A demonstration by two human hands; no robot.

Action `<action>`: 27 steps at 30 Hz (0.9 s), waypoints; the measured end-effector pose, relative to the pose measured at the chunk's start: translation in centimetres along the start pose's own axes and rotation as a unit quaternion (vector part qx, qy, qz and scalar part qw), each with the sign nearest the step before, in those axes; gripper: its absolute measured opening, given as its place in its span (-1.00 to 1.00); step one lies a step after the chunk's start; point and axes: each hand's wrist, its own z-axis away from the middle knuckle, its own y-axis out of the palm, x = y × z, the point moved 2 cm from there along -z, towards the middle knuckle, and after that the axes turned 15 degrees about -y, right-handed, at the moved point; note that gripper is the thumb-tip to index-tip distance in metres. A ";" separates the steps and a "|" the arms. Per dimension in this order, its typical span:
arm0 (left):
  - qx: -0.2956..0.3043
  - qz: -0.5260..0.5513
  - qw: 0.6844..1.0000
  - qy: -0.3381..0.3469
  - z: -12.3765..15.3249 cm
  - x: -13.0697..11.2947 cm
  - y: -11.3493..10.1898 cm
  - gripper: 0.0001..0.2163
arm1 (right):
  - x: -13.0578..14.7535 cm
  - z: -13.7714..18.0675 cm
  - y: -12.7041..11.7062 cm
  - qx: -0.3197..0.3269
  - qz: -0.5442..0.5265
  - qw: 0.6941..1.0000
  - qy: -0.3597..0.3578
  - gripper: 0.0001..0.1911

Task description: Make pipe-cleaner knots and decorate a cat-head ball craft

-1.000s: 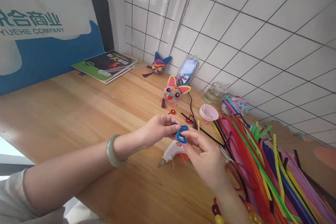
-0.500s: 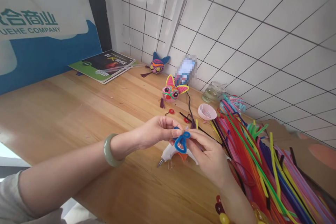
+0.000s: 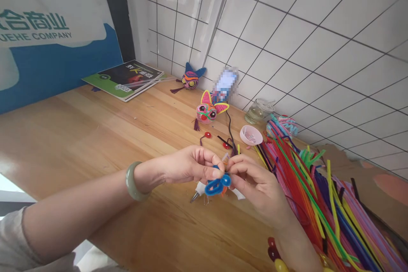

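Above the front middle of the table, a blue pipe cleaner (image 3: 214,187) bent into loops is held between my two hands. My left hand (image 3: 194,165) pinches it with thumb and forefinger from the left. From the right, my right hand (image 3: 255,182) has its thumb and fingertips closed at the edge of the same loops; exactly what its fingertips grip is partly hidden. Behind and below the hands lies a white and orange glue gun (image 3: 200,190), its metal nozzle pointing left and most of its body covered.
A bundle of coloured pipe cleaners (image 3: 318,204) spreads along the right. Farther back stand a pink bowl (image 3: 251,135), a glass jar (image 3: 259,111), a pink-eared cat-like figure (image 3: 207,112), a blue-eared one (image 3: 191,78) and magazines (image 3: 127,78). A tiled wall borders the table.
The blue loops have tilted from hanging down to pointing left. My right hand has turned and shifted slightly right, its fingertips drawn together; my left hand has lowered slightly.
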 end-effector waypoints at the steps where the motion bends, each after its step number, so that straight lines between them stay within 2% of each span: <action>1: 0.007 -0.007 1.000 -0.003 0.1 0.0 0.0 -0.84 | -0.1 0.0 -0.1 -0.013 0.013 1.000 0.011 -0.88; 5: 0.032 -0.030 0.999 -0.003 0.2 0.0 0.2 -0.83 | -0.6 0.2 -0.9 -0.055 0.102 0.992 0.038 -0.86; 8: 0.024 -0.039 0.999 -0.002 0.1 -0.1 0.2 -0.83 | -1.0 0.3 -1.6 -0.086 0.173 0.981 0.032 -0.87; 14: 0.011 -0.045 0.999 -0.004 0.0 0.0 0.1 -0.84 | -1.3 0.4 -2.1 -0.107 0.215 0.970 0.035 -0.86; 18: -0.005 -0.065 0.998 -0.015 -0.1 0.1 0.1 -0.81 | -1.3 0.5 -2.0 -0.068 0.231 0.970 0.025 -0.88; 23: -0.056 -0.100 0.993 0.012 -0.3 -0.1 -0.3 -0.80 | 0.2 0.6 -1.5 0.006 0.132 0.991 0.024 -0.68; 27: -0.061 -0.112 0.991 0.028 -0.4 -0.1 -0.4 -0.80 | 1.1 0.4 -0.6 0.040 0.117 0.992 0.005 -0.81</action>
